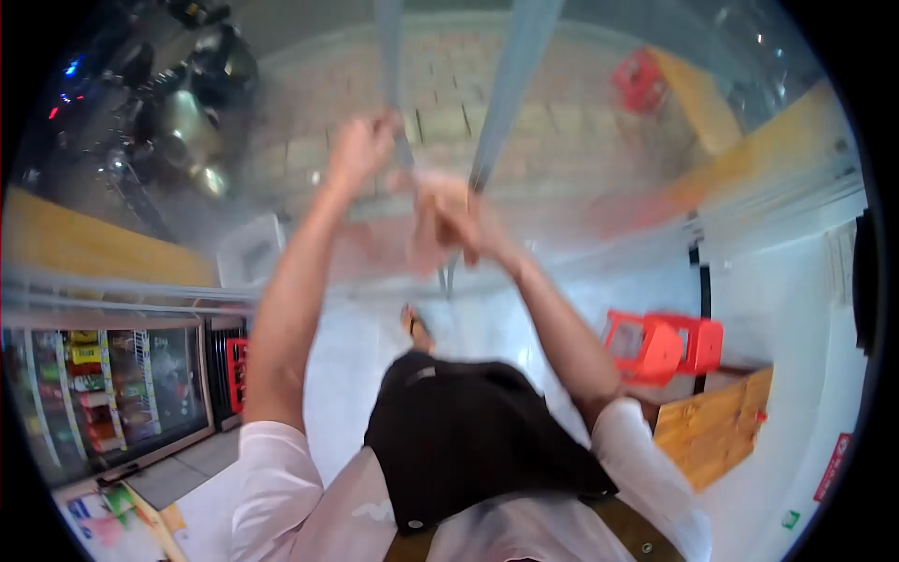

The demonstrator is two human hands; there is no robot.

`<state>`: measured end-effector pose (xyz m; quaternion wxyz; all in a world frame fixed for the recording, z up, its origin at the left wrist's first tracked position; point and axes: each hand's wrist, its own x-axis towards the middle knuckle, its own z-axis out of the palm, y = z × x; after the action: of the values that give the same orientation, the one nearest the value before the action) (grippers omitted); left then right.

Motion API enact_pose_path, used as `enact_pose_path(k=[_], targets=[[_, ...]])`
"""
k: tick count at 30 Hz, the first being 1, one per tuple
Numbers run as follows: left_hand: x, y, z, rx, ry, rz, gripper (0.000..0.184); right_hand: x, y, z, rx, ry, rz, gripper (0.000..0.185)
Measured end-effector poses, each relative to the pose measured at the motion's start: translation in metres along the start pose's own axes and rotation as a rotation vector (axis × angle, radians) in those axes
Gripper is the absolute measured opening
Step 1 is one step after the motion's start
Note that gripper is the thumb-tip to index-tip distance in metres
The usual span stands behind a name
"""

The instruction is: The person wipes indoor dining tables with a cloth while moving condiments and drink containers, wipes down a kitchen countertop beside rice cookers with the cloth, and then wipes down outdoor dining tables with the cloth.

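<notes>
Both forearms reach forward to a transparent sheet, perhaps glass, with two long grey strips running away from me. My left hand [365, 145] is closed beside the left grey strip [390, 66]; what its fingers hold, if anything, is too blurred to make out. Lower and to the right, my right hand [464, 220] is at the near end of the right grey strip [515, 89], its fingers smeared by motion. A pale hand-like shape, possibly a reflection, shows between the two hands.
Red stools [660, 351] and a wooden panel [716, 426] stand at right. A glass-fronted fridge [112, 393] is at left. Beyond the sheet are parked motorbikes [192, 122], brick paving [449, 84] and another red stool [639, 81]. One foot [418, 328] shows below.
</notes>
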<state>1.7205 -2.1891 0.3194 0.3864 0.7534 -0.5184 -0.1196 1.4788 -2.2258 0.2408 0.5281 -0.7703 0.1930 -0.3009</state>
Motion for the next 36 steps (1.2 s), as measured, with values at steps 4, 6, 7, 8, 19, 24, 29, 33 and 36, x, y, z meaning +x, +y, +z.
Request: enact_pose_path(k=[4,6,7,8,19,24,29,33,36], targets=[[0.064,-0.040,-0.034,0.211,0.165,0.188,0.034,0.100,0.018,-0.046,0.200,0.038,-0.143,0.035],[0.087,-0.041,-0.054,0.270,0.179,0.067,0.042,0.125,0.032,-0.088,0.092,0.097,0.068,0.035],[0.100,-0.039,-0.056,0.372,0.248,0.071,0.039,0.134,0.042,-0.107,-0.055,0.122,0.133,0.038],[0.112,-0.049,-0.062,0.280,0.238,0.139,0.040,0.143,0.032,-0.118,-0.140,0.105,-0.023,0.040],[0.214,-0.107,-0.086,0.261,0.098,0.126,0.038,0.165,0.063,-0.259,-0.595,0.858,0.125,0.035],[0.281,-0.120,-0.032,0.094,0.204,-0.137,0.055,0.186,0.092,-0.319,-0.440,1.135,0.376,0.043],[0.302,-0.234,0.046,0.419,0.137,-0.203,0.030,0.194,0.139,-0.381,-0.276,1.290,0.630,0.053],[0.242,-0.337,0.111,0.391,-0.146,-0.500,0.029,0.210,0.193,-0.389,-0.156,1.119,0.811,0.044],[0.201,-0.373,0.154,0.456,-0.511,-0.657,0.044,0.177,0.254,-0.396,-0.236,1.014,1.041,0.037]])
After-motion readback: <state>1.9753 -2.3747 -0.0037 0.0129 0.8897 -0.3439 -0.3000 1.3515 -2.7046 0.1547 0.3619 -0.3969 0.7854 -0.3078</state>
